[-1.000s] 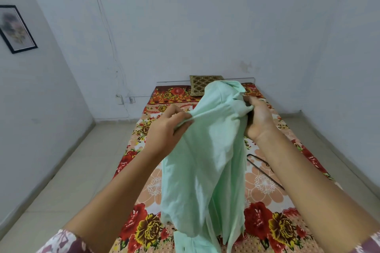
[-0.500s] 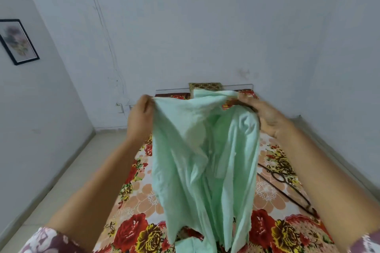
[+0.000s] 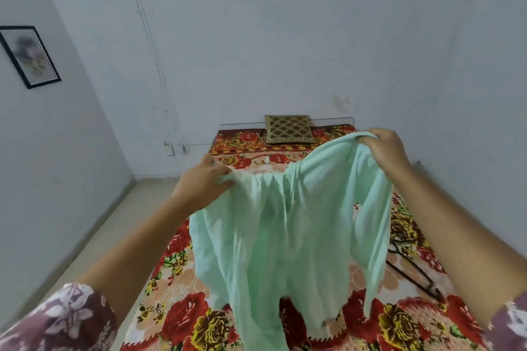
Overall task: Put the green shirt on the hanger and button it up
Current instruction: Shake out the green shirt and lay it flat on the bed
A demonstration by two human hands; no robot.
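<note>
The green shirt [image 3: 285, 236] is held up in the air above the bed [image 3: 182, 322], spread between two hands, its cloth hanging in folds toward the flowered cover. Its upper edge is gripped on one side by the left hand [image 3: 202, 182], fingers curled into bunched cloth, and on the other side, higher and nearer the head of the bed, by the right hand [image 3: 385, 151]. A black hanger [image 3: 410, 271] is seen lying on the bed's right side, partly hidden by the shirt. A patterned cushion [image 3: 288, 129] is propped at the head of the bed.
</note>
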